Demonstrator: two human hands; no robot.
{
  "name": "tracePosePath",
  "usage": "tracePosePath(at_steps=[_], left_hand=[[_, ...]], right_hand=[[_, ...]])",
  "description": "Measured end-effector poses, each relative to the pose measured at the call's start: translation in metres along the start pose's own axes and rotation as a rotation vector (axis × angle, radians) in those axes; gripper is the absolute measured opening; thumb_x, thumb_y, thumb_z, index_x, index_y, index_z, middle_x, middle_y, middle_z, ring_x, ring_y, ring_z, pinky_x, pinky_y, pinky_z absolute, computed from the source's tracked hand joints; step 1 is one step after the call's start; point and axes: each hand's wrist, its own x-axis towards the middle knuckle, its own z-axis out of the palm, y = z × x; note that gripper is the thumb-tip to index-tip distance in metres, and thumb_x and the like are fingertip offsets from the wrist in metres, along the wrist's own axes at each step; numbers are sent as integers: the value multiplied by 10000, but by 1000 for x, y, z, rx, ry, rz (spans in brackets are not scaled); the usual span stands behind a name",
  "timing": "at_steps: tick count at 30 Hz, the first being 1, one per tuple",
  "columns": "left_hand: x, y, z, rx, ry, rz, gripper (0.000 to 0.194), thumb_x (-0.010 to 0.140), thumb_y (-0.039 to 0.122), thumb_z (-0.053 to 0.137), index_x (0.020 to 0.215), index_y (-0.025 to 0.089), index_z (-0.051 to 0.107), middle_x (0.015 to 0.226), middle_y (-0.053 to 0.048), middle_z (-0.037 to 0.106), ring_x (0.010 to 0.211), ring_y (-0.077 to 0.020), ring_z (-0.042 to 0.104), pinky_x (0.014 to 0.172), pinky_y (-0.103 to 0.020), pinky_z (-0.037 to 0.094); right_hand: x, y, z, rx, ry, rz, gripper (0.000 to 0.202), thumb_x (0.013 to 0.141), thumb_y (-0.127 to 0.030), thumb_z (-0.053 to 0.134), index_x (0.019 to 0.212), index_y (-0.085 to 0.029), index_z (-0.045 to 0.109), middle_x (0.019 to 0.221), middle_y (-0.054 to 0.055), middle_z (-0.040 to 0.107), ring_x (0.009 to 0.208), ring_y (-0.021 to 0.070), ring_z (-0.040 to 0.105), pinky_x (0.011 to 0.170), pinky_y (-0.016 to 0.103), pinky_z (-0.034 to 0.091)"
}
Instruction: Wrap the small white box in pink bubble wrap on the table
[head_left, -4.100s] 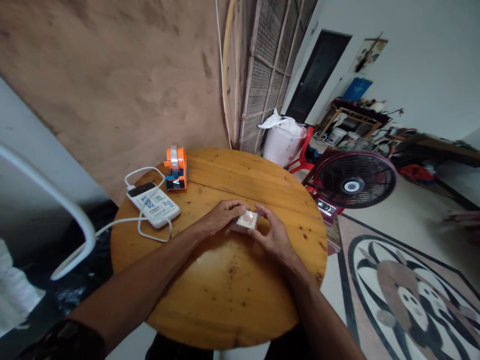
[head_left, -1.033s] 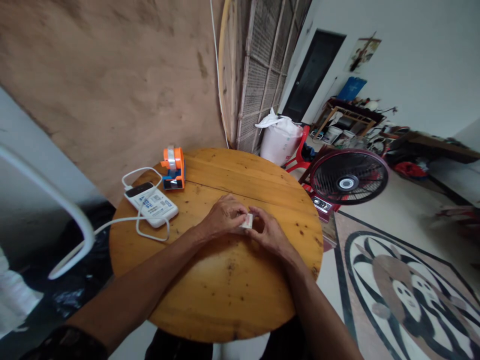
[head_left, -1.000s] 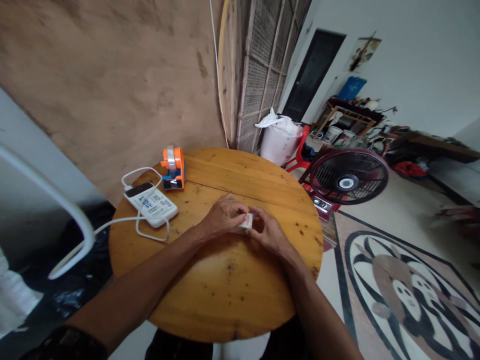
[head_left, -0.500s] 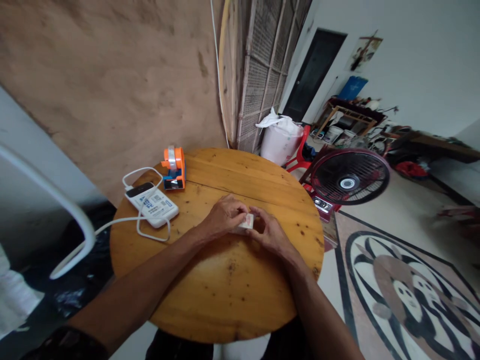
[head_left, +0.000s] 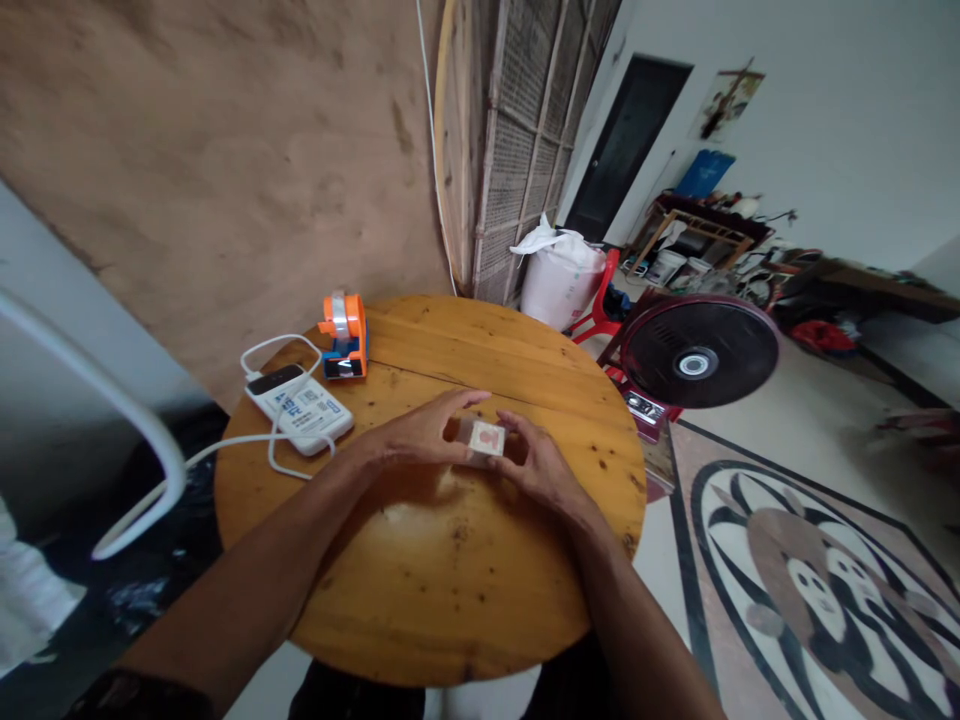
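Note:
A small whitish block, like a stack of cards or a little box with a reddish print on top (head_left: 487,438), lies on the round wooden table (head_left: 450,580) between my hands. My left hand (head_left: 429,430) is at its left side, thumb and fingers spread apart, the thumb near the block's lower left edge. At the block's right side, my right hand (head_left: 537,462) curves with thumb and fingertips apart; whether they touch the block is hard to tell.
On the table's left are a white power bank (head_left: 304,415) with a white cable and an orange tape dispenser (head_left: 352,338). A fan (head_left: 694,355), a red chair (head_left: 604,300) and a white sack (head_left: 559,285) stand beyond the right edge.
My left hand has drawn back to the left and its fingers have opened off the block. The block's printed top now shows fully. My right hand has barely moved.

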Motion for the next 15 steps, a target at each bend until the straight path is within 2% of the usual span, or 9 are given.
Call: tracePosePath(at_steps=[3, 6, 11, 15], left_hand=[[0, -5, 4, -43, -89, 20, 851, 660, 227, 703, 1425, 230, 330, 1415, -111, 452, 1229, -274, 501, 997, -405, 445], [0, -3, 8, -33, -59, 17, 825, 678, 223, 714, 1418, 239, 348, 1394, -112, 478, 1218, -268, 509, 995, -407, 443], [0, 4, 13, -98, -8, -2, 738, 741, 307, 705, 1399, 254, 374, 1356, -105, 512, 1159, -244, 553, 941, -378, 475], [1, 4, 16, -106, -6, 19, 693, 769, 249, 657, 1399, 243, 367, 1325, -98, 536, 1111, -220, 579, 900, -351, 497]], right_hand=[[-1, 0, -1, 3, -17, -13, 640, 752, -343, 712, 1333, -206, 479, 1214, 110, 622, 1096, 261, 593, 962, 444, 444], [-1, 0, -2, -7, -23, -19, 668, 752, -383, 718, 1349, -226, 462, 1224, 102, 615, 1107, 262, 584, 961, 443, 439], [-2, 3, -1, -63, 16, 2, 653, 759, -434, 707, 1328, -206, 484, 1182, 113, 635, 1082, 278, 588, 943, 459, 440], [0, 3, -1, -78, 40, -16, 648, 755, -406, 716, 1323, -197, 485, 1144, 111, 651, 1064, 277, 596, 948, 460, 437]])
